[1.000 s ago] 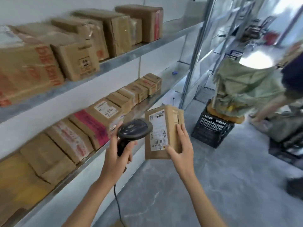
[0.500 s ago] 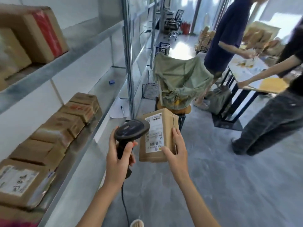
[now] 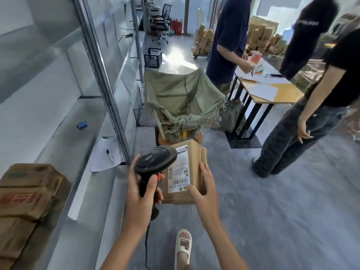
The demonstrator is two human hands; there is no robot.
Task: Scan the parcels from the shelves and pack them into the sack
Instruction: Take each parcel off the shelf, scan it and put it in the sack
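While the left hand [image 3: 143, 199] wraps its fingers round the handle of a black scanner [image 3: 155, 162], the right hand [image 3: 204, 190] grips a brown parcel [image 3: 185, 170] by its lower right side, thumb on the front. Scanner head and parcel touch, held above the floor, with the green sack [image 3: 181, 98] open just beyond. On the parcel's white label [image 3: 179, 170] sits a barcode; its print is too small to read.
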